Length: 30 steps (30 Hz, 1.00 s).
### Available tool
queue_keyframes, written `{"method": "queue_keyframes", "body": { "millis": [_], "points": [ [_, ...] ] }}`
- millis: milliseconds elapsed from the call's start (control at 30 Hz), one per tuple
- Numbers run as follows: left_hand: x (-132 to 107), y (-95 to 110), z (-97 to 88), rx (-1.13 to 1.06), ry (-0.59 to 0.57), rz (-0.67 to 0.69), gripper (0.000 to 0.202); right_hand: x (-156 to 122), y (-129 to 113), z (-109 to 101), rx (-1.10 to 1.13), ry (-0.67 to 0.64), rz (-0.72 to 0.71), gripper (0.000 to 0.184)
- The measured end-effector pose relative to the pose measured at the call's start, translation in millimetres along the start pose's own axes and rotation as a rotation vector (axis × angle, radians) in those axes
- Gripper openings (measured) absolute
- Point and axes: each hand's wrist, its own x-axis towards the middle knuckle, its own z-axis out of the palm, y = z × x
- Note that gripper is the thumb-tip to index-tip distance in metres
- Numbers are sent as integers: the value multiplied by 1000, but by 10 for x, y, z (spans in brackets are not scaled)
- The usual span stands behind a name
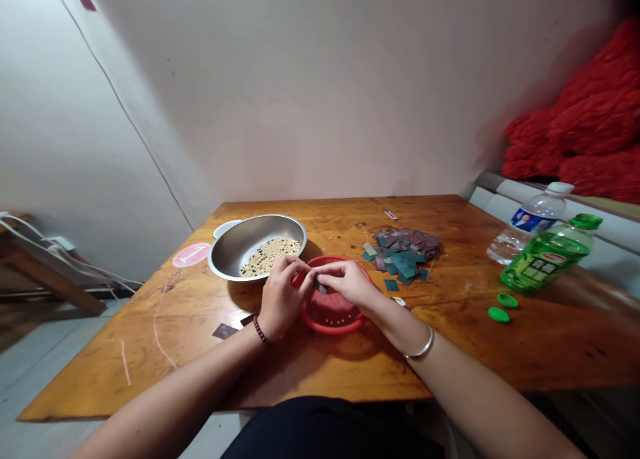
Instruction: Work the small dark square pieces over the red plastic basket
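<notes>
Over the red basket (333,329), the left grip (284,293) and right grip (347,283) both pinch a small dark piece (321,285), which sits between their fingertips.

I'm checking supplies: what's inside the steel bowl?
The steel bowl holds a pile of small pale pieces mixed with dark ones. The left hand partly covers its near edge; anything beneath the pile's surface is hidden.

The person's left grip (286,292) and right grip (346,284) partly hid the dark piece (321,285) between them, its outline unreadable, and covered stretches of the red basket's rim (334,331). The metal bowl (227,245) concealed much of a white dish (223,229), while the right edge cut off the red heap (595,122).
</notes>
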Motion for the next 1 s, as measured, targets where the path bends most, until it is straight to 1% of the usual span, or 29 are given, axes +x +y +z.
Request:
{"method": "queue_keyframes", "body": {
  "millis": [167,367,500,633,767,1000],
  "points": [
    [-1,-9,8,13,18,-5,13,-4,-19,3,21,-5,10,34],
    [-7,5,7,6,0,20,12,0,-6,3,18,-2,-1,33],
    [-7,9,3,21,23,4,13,-4,-20,2,10,-8,3,33],
    [-16,11,17,9,10,27,10,-8,-32,3,11,-9,11,33],
    [-15,5,26,9,22,15,12,-3,-27,-6,-1,-5,10,32],
    [-12,10,7,10,9,26,12,-4,-27,-19,-20,-17,5,32]
  ]
}}
